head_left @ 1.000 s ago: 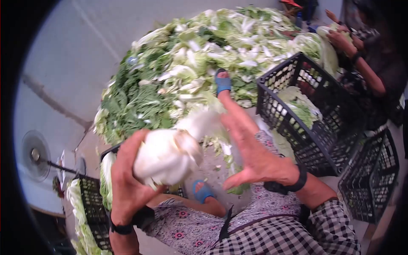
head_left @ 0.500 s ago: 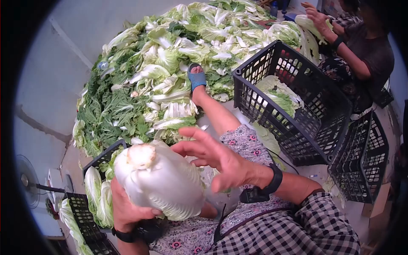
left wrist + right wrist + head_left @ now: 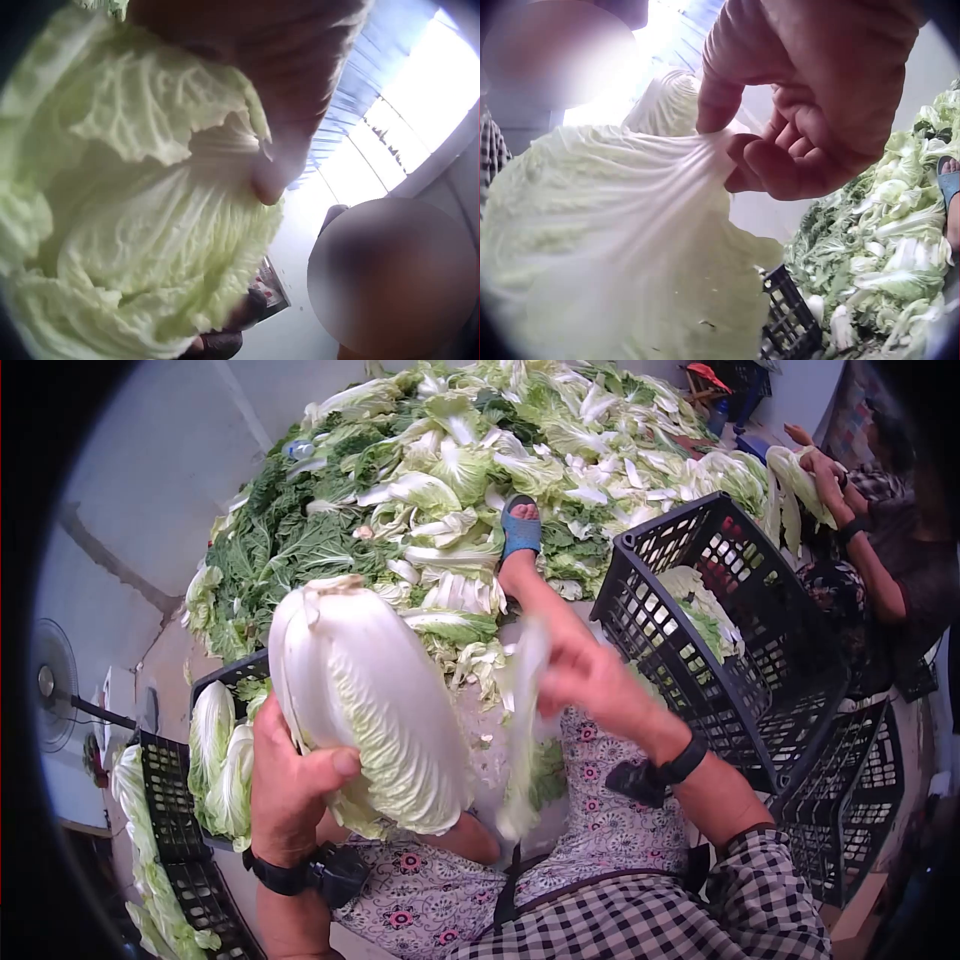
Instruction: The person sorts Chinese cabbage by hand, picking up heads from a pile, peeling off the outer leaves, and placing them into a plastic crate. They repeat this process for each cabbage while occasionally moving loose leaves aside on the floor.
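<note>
My left hand (image 3: 285, 785) grips a Chinese cabbage (image 3: 375, 705) from its left side, thumb across the front. Its pale cut base points up and away from me, and the leafy end hangs over my lap. In the left wrist view the crinkled leaf tips (image 3: 172, 232) fill the left side, under the thumb (image 3: 281, 142). To the right of the head, my right hand (image 3: 615, 700) holds a loose cabbage leaf (image 3: 525, 740), blurred in the head view. The right wrist view shows thumb and fingers pinching this leaf (image 3: 622, 217) at its white end.
A big heap of cabbage leaves (image 3: 440, 490) spreads ahead, around my sandalled foot (image 3: 521, 530). At right stands a black crate (image 3: 690, 660) with leaves inside; another person (image 3: 900, 550) sits beyond it. Crates with cabbages (image 3: 215, 750) and a fan (image 3: 50, 680) are at left.
The left hand has tilted the cabbage from base-toward-me to more upright. My right hand, empty beside the head half a second ago, has moved right and now holds a leaf.
</note>
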{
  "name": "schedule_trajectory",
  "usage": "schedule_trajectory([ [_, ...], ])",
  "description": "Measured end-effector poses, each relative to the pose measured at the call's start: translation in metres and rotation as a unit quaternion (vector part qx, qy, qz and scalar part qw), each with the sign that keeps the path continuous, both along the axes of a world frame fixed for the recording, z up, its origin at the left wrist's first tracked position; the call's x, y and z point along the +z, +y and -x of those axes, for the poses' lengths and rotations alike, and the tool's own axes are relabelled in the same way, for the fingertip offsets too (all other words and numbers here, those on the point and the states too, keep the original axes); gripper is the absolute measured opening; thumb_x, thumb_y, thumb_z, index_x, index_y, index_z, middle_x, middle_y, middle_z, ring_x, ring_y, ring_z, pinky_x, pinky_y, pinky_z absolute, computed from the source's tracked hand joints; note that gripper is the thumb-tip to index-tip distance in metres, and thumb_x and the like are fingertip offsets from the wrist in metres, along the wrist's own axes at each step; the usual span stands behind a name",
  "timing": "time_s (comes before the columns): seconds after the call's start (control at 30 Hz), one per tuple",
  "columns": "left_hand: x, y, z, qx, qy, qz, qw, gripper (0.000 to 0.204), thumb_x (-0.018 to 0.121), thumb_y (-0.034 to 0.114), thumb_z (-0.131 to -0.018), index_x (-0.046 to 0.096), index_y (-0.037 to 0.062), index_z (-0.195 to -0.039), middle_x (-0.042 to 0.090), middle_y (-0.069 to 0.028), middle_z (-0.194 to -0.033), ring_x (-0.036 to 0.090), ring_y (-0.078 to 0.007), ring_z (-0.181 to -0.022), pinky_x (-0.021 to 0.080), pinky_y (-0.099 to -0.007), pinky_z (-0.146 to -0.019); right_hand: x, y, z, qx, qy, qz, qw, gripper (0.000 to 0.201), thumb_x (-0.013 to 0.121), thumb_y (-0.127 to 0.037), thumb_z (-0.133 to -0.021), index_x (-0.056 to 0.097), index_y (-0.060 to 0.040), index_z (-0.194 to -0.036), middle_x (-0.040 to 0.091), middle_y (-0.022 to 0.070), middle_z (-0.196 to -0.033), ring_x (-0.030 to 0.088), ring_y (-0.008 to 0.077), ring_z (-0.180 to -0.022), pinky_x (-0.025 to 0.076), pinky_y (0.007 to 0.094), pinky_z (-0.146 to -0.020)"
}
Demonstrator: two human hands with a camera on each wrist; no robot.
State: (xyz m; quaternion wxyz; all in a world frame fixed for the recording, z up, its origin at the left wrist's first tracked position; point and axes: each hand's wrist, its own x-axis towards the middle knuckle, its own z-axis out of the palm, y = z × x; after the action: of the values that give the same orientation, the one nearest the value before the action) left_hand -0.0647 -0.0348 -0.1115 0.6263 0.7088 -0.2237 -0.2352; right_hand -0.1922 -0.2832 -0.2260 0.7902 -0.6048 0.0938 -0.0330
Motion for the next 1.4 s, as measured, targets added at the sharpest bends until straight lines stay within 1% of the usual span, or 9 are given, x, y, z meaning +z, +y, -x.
schedule_trajectory([
  [0.1,-0.004,0.004,-0.003,-0.009,0.025,0.019,0.999,0.087,0.087,0.036,-0.054,0.049,-0.0033,-0.121,0.061,-0.0085,-0.109,0.060,-0.0167,-0.097,0.047,-0.0296,-0.086,0.021,-0.047,-0.013,-0.174,-0.217,-0.111,0.954,0.092,0.066,-0.042,-0.083,0.009,-0.0061,-0.145,0.032,0.0212,-0.141,0.038,0.0308,-0.128,0.039,0.0446,-0.102],
  [0.2,-0.004,0.003,-0.003,-0.020,0.036,0.021,0.999,0.088,0.088,0.034,-0.054,0.047,-0.0026,-0.123,0.061,-0.0084,-0.110,0.060,-0.0165,-0.098,0.047,-0.0301,-0.087,0.027,-0.045,-0.013,-0.153,-0.220,-0.079,0.960,0.104,0.068,-0.051,-0.078,0.003,-0.0067,-0.147,0.025,0.0211,-0.146,0.033,0.0301,-0.132,0.034,0.0464,-0.105],
  [0.3,-0.003,-0.001,0.001,-0.033,0.037,0.013,0.999,0.089,0.088,0.034,-0.053,0.048,-0.0022,-0.123,0.061,-0.0083,-0.110,0.060,-0.0165,-0.098,0.047,-0.0301,-0.088,0.033,0.016,-0.014,0.006,-0.114,0.012,0.993,0.133,0.074,-0.068,-0.057,-0.001,-0.0052,-0.147,0.011,0.0211,-0.151,0.022,0.0313,-0.137,0.024,0.0470,-0.109],
  [0.43,-0.005,-0.002,0.003,-0.055,0.034,0.033,0.997,0.092,0.089,0.034,-0.053,0.045,-0.0021,-0.125,0.060,-0.0081,-0.113,0.059,-0.0169,-0.101,0.047,-0.0306,-0.089,0.001,0.082,-0.025,0.146,-0.233,0.148,0.950,0.130,0.084,-0.046,-0.058,-0.002,-0.0047,-0.147,0.022,0.0203,-0.147,0.020,0.0283,-0.138,0.020,0.0394,-0.111],
  [0.57,-0.007,0.007,0.008,0.016,0.012,0.016,1.000,0.107,0.088,0.045,-0.053,0.036,-0.0025,-0.133,0.053,-0.0103,-0.123,0.055,-0.0193,-0.109,0.044,-0.0335,-0.093,0.009,0.093,-0.022,0.066,-0.176,0.024,0.982,0.111,0.084,-0.037,-0.062,0.018,-0.0021,-0.144,0.041,0.0144,-0.137,0.038,0.0227,-0.128,0.031,0.0369,-0.106],
  [0.77,-0.006,-0.026,0.018,-0.038,-0.069,0.075,0.994,0.129,0.072,0.076,-0.051,0.023,0.0006,-0.143,0.042,-0.0144,-0.136,0.044,-0.0238,-0.123,0.036,-0.0370,-0.101,0.021,0.058,0.004,-0.056,-0.150,-0.044,0.986,0.088,0.085,-0.019,-0.063,0.039,-0.0006,-0.135,0.057,0.0062,-0.121,0.053,0.0149,-0.112,0.042,0.0308,-0.098],
  [0.9,-0.006,-0.014,0.001,-0.071,-0.048,0.048,0.995,0.094,0.072,0.056,-0.069,0.037,0.0017,-0.136,0.053,-0.0132,-0.126,0.052,-0.0214,-0.115,0.041,-0.0346,-0.095,0.026,-0.018,0.051,-0.225,-0.114,0.069,0.965,0.070,0.078,-0.011,-0.064,0.047,0.0034,-0.125,0.060,0.0077,-0.114,0.057,0.0169,-0.105,0.045,0.0328,-0.095],
  [1.07,-0.015,-0.006,-0.001,-0.132,-0.054,0.030,0.989,0.068,0.069,0.048,-0.078,0.050,-0.0008,-0.122,0.062,-0.0088,-0.104,0.061,-0.0180,-0.094,0.047,-0.0310,-0.084,0.046,-0.121,0.141,-0.458,-0.018,0.279,0.844,0.056,0.076,-0.015,-0.072,0.051,0.0026,-0.120,0.063,0.0088,-0.106,0.060,0.0143,-0.092,0.048,0.0273,-0.083],
  [1.4,-0.020,-0.017,-0.002,-0.161,-0.028,0.008,0.987,0.056,0.069,0.037,-0.080,0.054,-0.0028,-0.116,0.065,-0.0082,-0.097,0.061,-0.0154,-0.090,0.048,-0.0292,-0.083,-0.041,-0.230,0.183,-0.389,0.282,0.467,0.742,0.073,0.076,-0.021,-0.060,0.052,-0.0071,-0.127,0.066,0.0132,-0.108,0.063,0.0234,-0.100,0.047,0.0341,-0.088],
])
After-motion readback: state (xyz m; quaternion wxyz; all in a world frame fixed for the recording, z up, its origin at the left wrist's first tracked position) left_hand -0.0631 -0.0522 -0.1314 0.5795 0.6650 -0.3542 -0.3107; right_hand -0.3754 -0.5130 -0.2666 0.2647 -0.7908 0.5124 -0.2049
